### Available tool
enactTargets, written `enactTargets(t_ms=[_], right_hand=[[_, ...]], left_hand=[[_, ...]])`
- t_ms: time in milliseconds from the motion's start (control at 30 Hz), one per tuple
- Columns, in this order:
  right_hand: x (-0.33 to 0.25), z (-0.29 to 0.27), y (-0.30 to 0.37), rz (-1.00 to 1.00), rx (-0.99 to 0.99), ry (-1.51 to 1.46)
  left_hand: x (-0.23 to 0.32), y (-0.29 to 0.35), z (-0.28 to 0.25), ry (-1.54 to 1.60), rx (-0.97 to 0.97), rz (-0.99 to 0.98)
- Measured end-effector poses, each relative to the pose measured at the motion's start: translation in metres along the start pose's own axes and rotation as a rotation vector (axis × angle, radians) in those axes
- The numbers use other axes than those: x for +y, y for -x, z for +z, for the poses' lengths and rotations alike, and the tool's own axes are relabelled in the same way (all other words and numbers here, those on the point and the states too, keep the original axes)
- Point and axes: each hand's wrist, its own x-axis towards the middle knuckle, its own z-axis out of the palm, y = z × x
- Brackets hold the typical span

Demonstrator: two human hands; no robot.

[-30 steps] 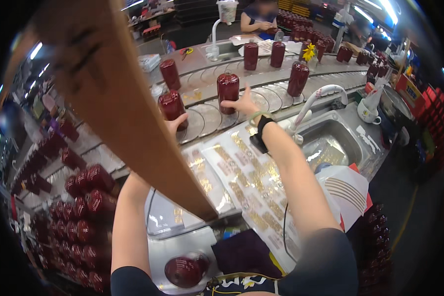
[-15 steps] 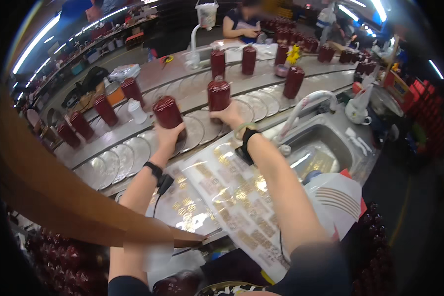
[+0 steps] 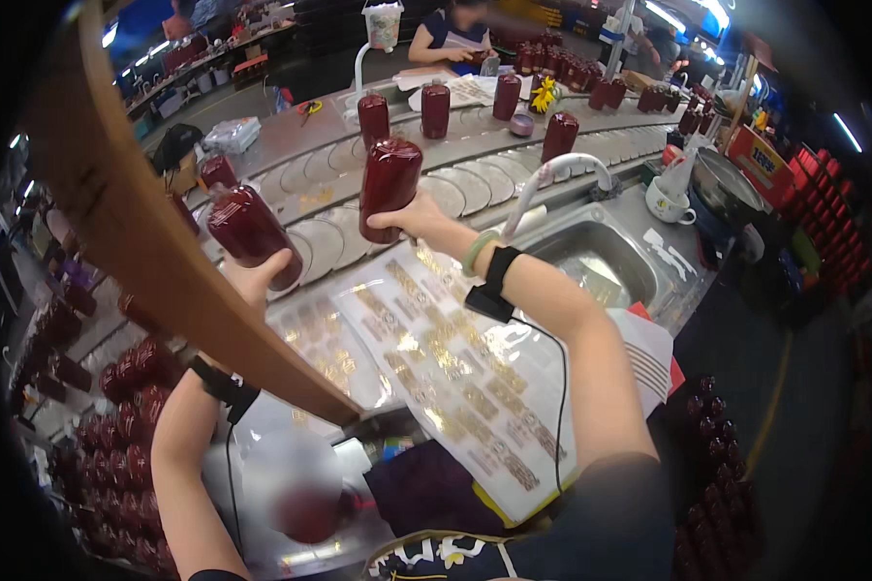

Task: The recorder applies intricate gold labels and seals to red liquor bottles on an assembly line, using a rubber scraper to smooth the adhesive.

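My left hand [image 3: 259, 276] is wrapped round the lower part of a glossy dark red bottle [image 3: 248, 228], which leans to the left. A second dark red bottle [image 3: 393, 179] is in my right hand [image 3: 415, 219], gripped near its base and nearly upright. Both bottles are in front of the conveyor of overlapping round plates [image 3: 465, 189]. Below my right wrist lies a clear sheet with rows of gold decals [image 3: 446, 358]. Another decal sheet [image 3: 315, 339] lies beside it, partly behind a wooden post.
The wooden post [image 3: 189, 252] slants across the left, in front of my left forearm. A sink [image 3: 639, 290] with a curved white tap [image 3: 552, 174] is at the right. More red bottles [image 3: 436, 108] stand beyond the conveyor, where a co-worker [image 3: 451, 44] sits. Stacked bottles [image 3: 116, 455] fill the lower left.
Both hands have drawn the two bottles nearer to me and farther apart, the left one moving left. My view has shifted, showing more of the decal sheets. Both grips stay closed.
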Motion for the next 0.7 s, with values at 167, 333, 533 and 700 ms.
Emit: enactTargets(t_ms=[167,333,533,700], right_hand=[[-0.053,-0.055,0.067,0.179,-0.157,-0.141],[-0.124,-0.108,0.172,0.091,-0.216,0.057],[-0.137,-0.103,0.295,0.248,-0.345,0.029],[-0.111,-0.049,0.372,0.236,-0.662,-0.007]], left_hand=[[0.058,0.051,-0.030,-0.067,0.019,-0.021],[0.102,0.150,-0.067,-0.022,0.164,-0.020],[0.135,0.291,-0.095,-0.003,0.366,-0.014],[0.103,0.359,-0.098,-0.091,0.645,-0.189]])
